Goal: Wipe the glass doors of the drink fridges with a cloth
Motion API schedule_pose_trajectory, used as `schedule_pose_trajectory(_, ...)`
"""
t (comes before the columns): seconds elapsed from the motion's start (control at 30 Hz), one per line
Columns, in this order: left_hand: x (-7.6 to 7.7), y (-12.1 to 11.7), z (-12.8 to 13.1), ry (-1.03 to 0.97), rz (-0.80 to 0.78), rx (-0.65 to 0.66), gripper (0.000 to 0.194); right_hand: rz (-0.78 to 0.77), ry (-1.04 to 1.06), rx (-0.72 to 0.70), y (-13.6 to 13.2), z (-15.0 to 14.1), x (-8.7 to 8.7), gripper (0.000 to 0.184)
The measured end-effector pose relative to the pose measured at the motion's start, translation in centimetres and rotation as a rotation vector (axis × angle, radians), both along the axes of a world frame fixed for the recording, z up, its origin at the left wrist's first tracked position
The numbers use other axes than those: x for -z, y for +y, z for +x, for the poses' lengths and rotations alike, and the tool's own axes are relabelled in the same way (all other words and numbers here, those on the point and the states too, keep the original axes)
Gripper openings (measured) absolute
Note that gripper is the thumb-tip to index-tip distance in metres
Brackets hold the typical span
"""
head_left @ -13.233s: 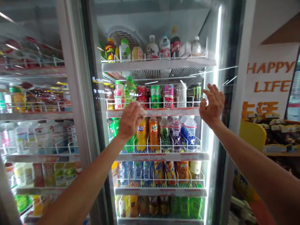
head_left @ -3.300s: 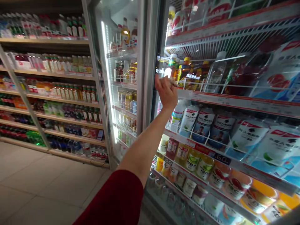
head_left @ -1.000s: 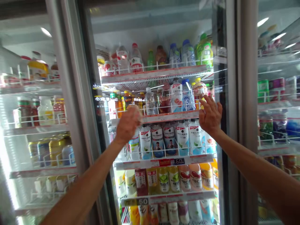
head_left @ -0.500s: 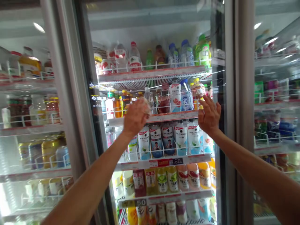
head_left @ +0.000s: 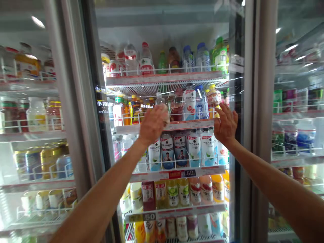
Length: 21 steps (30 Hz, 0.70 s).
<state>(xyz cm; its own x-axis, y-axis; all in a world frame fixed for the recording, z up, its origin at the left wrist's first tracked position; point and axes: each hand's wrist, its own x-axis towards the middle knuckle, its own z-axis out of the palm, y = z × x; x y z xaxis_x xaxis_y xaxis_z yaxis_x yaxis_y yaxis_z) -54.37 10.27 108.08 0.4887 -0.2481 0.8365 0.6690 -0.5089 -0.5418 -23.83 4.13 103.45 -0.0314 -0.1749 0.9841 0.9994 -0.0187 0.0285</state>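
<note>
**Both hands up at the second shelf of the drinks fridge**

The left hand [head_left: 152,125] is raised in front of the second shelf [head_left: 177,126] of the fridge, fingers curled shut with the back of the hand to the camera. It covers the lower part of a clear bottle [head_left: 160,101] that stands behind the white wire rail; whether the fingers actually grip that bottle or only rest against it cannot be told. Half a second ago this hand sat a little lower and further left, and a second ago further left again, so it has crept rightward along the shelf edge.

The right hand [head_left: 226,124] is open, fingers spread and pointing up, its palm flat toward the right end of the same shelf, just beside the dark door frame [head_left: 236,135]. It holds nothing. Its place has hardly changed over the last second.

Between the two hands stand a dark red bottle [head_left: 178,106], a white bottle with a pink label [head_left: 189,103] and a blue-capped bottle [head_left: 201,101]. On the shelf below is a row of white bottles with blue labels [head_left: 181,150]. The glass door [head_left: 37,135] stands to the left, with cans and bottles seen through it.
</note>
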Motion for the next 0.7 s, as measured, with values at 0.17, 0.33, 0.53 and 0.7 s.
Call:
schedule_pose_trajectory(0.17,-2.0,2.8,-7.5,-0.717,-0.084,0.049,0.043,0.022,0.009,0.025,0.3,-0.1,0.0,0.039)
schedule_pose_trajectory(0.33,5.1,0.2,-0.5,-0.126,0.003,0.122,0.037,0.02,-0.001,0.009,0.1,0.0,0.0,0.039)
schedule_pose_trajectory(0.53,6.3,0.6,-6.6,0.198,0.078,0.01,0.044,0.028,-0.002,-0.015,0.2,0.1,0.0,0.038)
schedule_pose_trajectory(0.7,2.6,2.7,-9.5,-0.596,0.021,0.021,0.043,0.007,0.035,0.003,0.3,-0.2,0.0,0.039)
